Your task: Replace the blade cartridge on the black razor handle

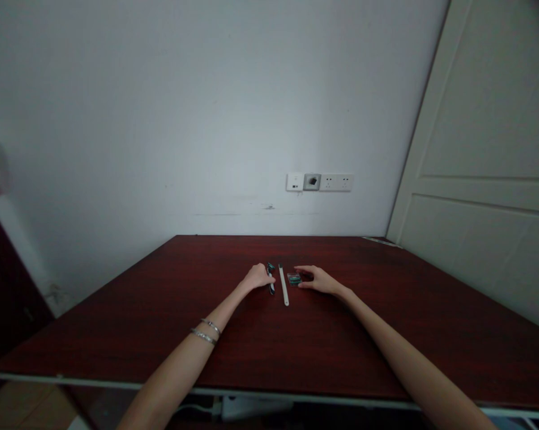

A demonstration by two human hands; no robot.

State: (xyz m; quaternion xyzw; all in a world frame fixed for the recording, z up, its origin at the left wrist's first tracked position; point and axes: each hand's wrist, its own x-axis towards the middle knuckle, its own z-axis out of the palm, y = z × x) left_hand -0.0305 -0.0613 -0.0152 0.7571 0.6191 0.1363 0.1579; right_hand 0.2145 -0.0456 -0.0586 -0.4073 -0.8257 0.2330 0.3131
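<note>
1. The bench (117,334) is dark red wood with a fine straight grain and a dull sheen. A pale strip edges its near side.
2. The left hand (256,278) lies flat and low on the bench, fingers curled together. Its tips touch a pen (271,278) at its 3 o'clock. I cannot tell whether the grip is clamped on the pen or only resting against it.
3. The pen is slim and dark, black with teal. It lies on the bench and runs from 12 to 6 o'clock.
4. Just beside the pen, at its 3 o'clock, lies a stick (284,286). It is white, thin, straight and matte, with a rounded near end, and no hand touches it.
5. The right hand (319,279) rests at 3 o'clock of the stick. Its forefinger and thumb are apart and reach toward 9 o'clock, where a box (293,278) sits at their tips. The view is too small to show whether this grip presses on it.
6. The box is small, squat and partly clear, with teal inside.
7. Two thin metal bangles (206,332) ring the left wrist.
8. At 12 o'clock a smooth white wall carries a row of square sockets (319,181).
9. At 2 o'clock stands a cream panelled door (484,179).
</note>
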